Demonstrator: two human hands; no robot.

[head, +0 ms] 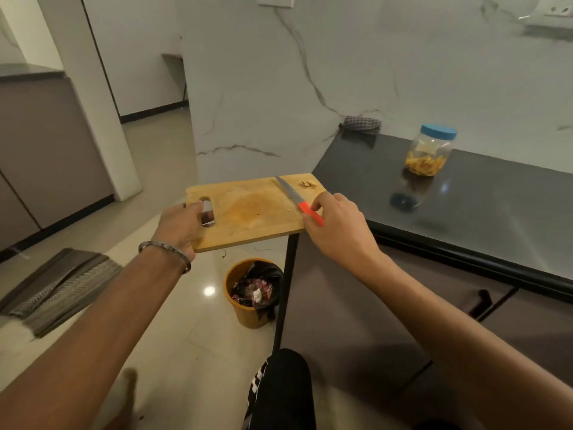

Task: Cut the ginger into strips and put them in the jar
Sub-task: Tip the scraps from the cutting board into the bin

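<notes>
A wooden cutting board (248,209) is held in the air past the counter's left end, above the floor. My left hand (183,223) grips its handle end by the slot. My right hand (335,226) holds the board's right edge and pins the red handle of a knife (299,201) against it; the blade lies across the board. A few brown ginger scraps (307,183) sit near the board's far right corner. The clear jar (429,153) with a blue lid stands on the dark counter (480,206), with yellow ginger strips inside.
An orange waste bin (252,293) with a black liner stands on the floor just below the board. A checked cloth (361,124) lies at the counter's back corner. A grey mat (59,287) lies on the floor to the left. Marble wall behind.
</notes>
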